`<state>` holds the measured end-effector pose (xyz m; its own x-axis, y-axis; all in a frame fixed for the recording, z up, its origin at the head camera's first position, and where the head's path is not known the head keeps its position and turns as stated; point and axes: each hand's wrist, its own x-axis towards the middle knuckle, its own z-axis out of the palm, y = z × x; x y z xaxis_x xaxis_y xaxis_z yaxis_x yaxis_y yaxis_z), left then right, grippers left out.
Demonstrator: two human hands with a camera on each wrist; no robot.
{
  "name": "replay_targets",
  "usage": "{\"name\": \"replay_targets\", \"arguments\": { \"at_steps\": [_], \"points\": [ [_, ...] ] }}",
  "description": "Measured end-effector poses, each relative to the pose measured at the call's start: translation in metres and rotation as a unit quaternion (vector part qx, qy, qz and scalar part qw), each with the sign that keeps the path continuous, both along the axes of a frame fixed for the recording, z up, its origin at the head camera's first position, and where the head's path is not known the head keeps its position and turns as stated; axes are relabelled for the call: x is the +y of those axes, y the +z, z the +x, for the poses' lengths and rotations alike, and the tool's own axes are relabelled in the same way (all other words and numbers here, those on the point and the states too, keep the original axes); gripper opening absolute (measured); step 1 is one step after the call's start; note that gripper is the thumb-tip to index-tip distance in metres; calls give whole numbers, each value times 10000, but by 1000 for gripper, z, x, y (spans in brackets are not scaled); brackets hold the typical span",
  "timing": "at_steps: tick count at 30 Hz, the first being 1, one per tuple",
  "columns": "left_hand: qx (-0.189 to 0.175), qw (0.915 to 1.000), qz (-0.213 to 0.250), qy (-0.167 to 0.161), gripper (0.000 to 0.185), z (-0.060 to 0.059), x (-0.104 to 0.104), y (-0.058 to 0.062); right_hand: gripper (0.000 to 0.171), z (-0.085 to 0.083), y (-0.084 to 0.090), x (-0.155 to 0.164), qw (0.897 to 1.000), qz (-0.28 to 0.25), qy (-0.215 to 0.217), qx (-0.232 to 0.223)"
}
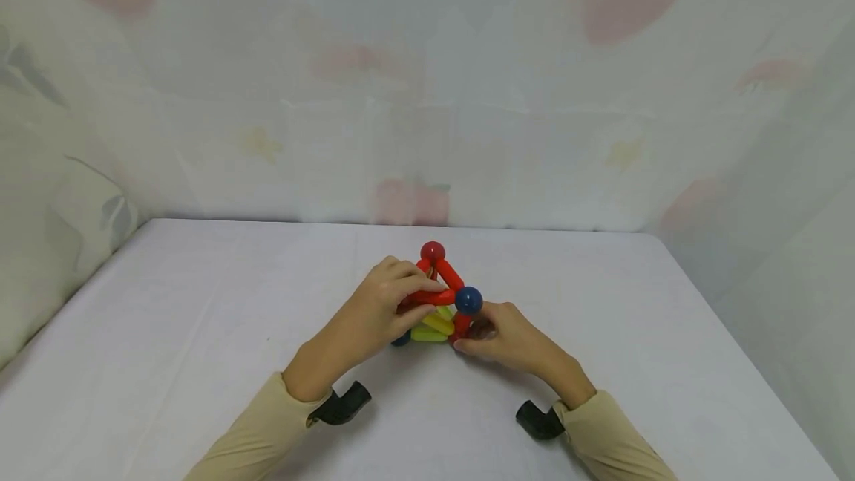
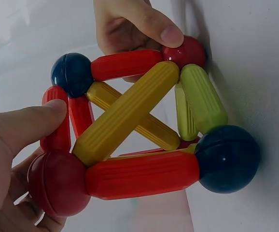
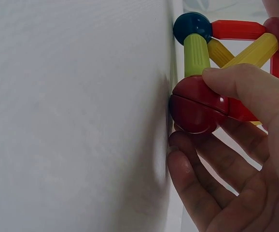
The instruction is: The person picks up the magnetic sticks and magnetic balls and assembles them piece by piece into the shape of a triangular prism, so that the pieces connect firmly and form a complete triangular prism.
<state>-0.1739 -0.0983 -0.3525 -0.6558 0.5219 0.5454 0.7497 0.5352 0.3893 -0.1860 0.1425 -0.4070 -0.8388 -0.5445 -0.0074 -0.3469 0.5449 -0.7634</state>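
On the white table point(image 1: 200, 362) stands a frame of magnetic rods and balls point(image 1: 437, 303). The left hand point(image 1: 377, 314) pinches its red rod point(image 1: 427, 297) and the right hand point(image 1: 510, 336) pinches the lower red ball point(image 3: 197, 104); no containers show

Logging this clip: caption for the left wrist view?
Both hands, left hand and right hand, steady a rod-and-ball toy frame on white cloth.

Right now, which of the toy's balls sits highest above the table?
The red ball at the very top of the rod structure, where the red rods meet; the blue ball sits lower, beside the right hand.
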Motion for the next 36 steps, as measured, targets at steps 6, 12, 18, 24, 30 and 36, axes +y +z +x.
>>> {"name": "replay_targets", "arguments": {
  "at_steps": [6,12,18,24,30,36],
  "points": [
    [249,9996,-120,-71,30,-1,1,-1,34,0,0,1,10000,18,-3,43],
    [-252,9994,-210,66,26,-1,-7,3,34,1,-1,2,10000,-9,57,69],
    [-1153,9929,-237,141,25,-4,-19,11,31,2,-1,1,9999,-34,105,71],
    [-1618,9854,-519,111,23,-6,-30,15,32,3,-2,-2,9999,-17,121,-19],
    [-1932,9788,-671,134,21,-4,-31,21,32,4,-2,-5,9998,42,179,-93],
    [-2012,9771,-685,100,22,-2,-25,18,31,5,-3,0,9997,96,210,-97]
  ]
}}
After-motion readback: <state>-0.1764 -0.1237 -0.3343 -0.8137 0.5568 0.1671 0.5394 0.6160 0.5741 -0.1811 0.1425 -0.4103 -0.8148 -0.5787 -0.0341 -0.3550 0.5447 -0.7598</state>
